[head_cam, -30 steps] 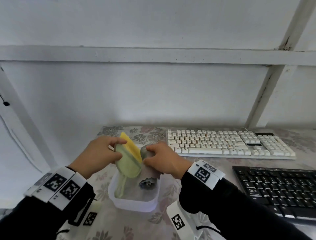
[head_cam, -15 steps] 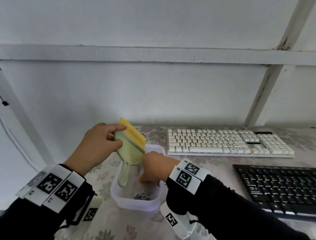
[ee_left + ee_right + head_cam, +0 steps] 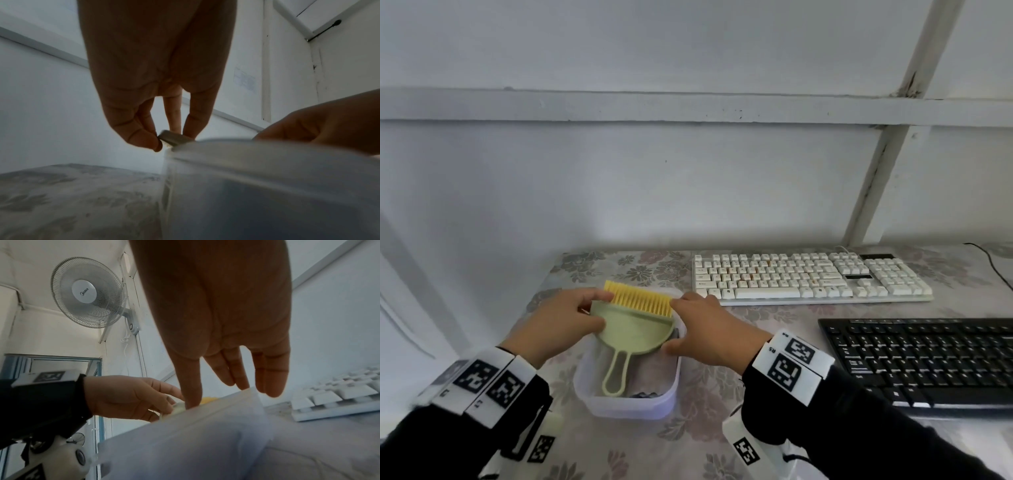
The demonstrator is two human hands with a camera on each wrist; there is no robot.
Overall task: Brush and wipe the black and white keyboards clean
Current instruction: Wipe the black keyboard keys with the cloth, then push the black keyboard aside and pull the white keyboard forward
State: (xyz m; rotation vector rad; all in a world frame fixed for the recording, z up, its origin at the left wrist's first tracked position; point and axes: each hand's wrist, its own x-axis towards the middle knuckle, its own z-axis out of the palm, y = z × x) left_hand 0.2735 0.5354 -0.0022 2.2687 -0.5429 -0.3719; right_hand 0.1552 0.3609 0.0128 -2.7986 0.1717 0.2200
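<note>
A pale green dustpan with a yellow brush clipped along its front lies flat over a translucent plastic box. My left hand pinches the dustpan's left corner between thumb and fingers. My right hand is at the dustpan's right edge, its fingers straight and touching it. The white keyboard lies at the back right. The black keyboard lies in front of it, near my right forearm.
Something small and dark lies in the box's bottom. A flowered cloth covers the table, which meets a white wall behind. A fan hangs on the wall. A black cable runs at the far right.
The dustpan has come down from a raised, tilted pose to lie flat over the box. My right hand left the box and went to the dustpan's right edge.
</note>
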